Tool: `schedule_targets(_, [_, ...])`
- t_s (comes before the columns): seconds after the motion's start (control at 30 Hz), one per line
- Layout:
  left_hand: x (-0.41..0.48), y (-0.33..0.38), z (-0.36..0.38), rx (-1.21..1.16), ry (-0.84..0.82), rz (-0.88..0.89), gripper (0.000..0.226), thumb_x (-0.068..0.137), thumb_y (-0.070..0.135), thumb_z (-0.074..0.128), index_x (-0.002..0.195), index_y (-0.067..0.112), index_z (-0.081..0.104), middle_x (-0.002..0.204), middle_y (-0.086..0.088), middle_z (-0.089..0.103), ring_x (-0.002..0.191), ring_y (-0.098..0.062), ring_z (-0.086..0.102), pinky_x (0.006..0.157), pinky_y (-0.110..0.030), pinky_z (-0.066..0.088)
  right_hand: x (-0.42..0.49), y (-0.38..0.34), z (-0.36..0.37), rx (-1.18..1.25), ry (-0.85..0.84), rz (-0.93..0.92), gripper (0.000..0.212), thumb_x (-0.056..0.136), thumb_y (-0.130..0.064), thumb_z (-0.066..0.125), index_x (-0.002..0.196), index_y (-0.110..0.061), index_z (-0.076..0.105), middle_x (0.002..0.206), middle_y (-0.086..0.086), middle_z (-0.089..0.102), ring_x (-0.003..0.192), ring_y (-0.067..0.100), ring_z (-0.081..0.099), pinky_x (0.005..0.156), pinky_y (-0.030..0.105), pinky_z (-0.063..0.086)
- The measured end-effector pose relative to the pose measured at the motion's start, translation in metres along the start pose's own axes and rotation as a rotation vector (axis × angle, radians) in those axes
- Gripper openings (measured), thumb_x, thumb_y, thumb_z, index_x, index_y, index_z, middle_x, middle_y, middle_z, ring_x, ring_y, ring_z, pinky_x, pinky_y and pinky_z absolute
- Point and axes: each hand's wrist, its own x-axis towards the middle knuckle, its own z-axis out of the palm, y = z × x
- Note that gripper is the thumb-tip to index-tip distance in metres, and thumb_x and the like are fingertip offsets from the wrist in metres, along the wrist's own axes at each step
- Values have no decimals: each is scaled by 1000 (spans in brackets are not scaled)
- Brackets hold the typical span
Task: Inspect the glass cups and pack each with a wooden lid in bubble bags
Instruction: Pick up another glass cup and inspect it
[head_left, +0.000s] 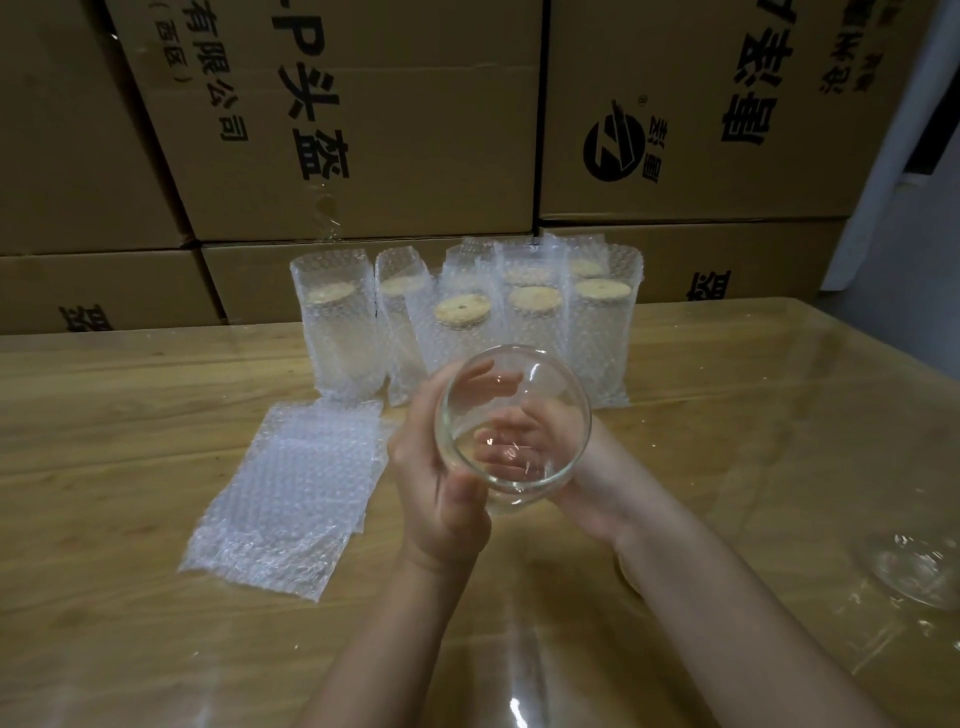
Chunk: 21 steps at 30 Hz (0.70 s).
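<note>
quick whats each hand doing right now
left hand: grips the glass cup, thumb on its near side.
right hand: holds the same glass cup from the other side.

Bare left hand (441, 483), right hand (589, 467), forearms (701, 597).

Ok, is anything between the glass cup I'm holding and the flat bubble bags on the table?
Nothing visible does. The left hand and right hand hold the glass cup, the flat bubble bags lie just to its left, and the packed cups stand behind, off that path.
</note>
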Motion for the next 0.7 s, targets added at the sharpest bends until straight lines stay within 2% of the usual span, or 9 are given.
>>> schedule_targets(0.07, [-2,0,1,4,-5,-24,86,80,78,44,112,-1,58,105,-12,66,95,-47,62,82,-66,46,-1,1,4,203,-48,20,40,57,-29,72,89,-6,70,85,10,68,72,19,67,76,33,54])
schedule_targets(0.13, [-3,0,1,25,-17,-33,85,80,78,44,112,1,59,104,-15,67,95,-46,62,82,-66,46,0,4,8,300,-61,45,48,49,-27,75,91,-6,66,83,9,66,69,17,66,68,29,55])
schedule_targets(0.23, [1,-1,-4,33,-17,-40,77,79,80,43,111,12,63,104,-2,69,96,-41,64,83,-63,48,0,9,10,295,-18,108,35,72,-24,62,102,-6,63,93,12,63,76,21,63,67,29,52])
schedule_targets(0.33, [0,-6,-7,206,-47,28,80,83,79,36,113,9,59,104,6,70,100,-18,67,85,-42,53,-2,10,12,204,71,126,38,91,-24,51,120,-1,61,109,16,64,99,28,61,82,38,46])
schedule_targets(0.4, [1,-8,-8,315,-54,60,87,84,79,33,114,1,57,106,4,69,101,-12,66,85,-32,53,-3,9,15,212,104,21,34,86,-16,57,118,-5,64,105,13,64,101,27,59,83,38,44])
schedule_targets(0.47, [1,-8,-10,400,-49,84,87,85,78,31,114,1,58,107,-7,68,100,-17,66,84,-32,53,-6,8,19,253,131,-112,22,88,-15,54,96,-15,75,94,5,69,91,20,64,76,31,48])
schedule_targets(0.53, [0,-8,-10,475,-47,93,85,87,78,29,113,3,60,107,-6,67,98,-18,66,83,-31,53,-10,5,21,315,155,-209,45,99,-27,37,82,-23,78,93,-2,74,89,11,69,74,25,53])
schedule_targets(0.6, [-2,-6,-9,520,-58,37,91,86,79,24,113,0,62,106,-6,69,97,-19,67,80,-35,53,-15,2,23,330,185,-341,52,98,-43,29,95,-23,76,108,-2,72,105,8,65,87,27,49])
schedule_targets(0.7, [-3,-2,-7,539,-64,-77,95,83,82,18,117,5,61,102,-4,71,95,-19,68,78,-37,53,-23,-3,30,148,242,-584,50,91,-52,32,112,-27,69,123,-10,65,121,6,55,103,33,39])
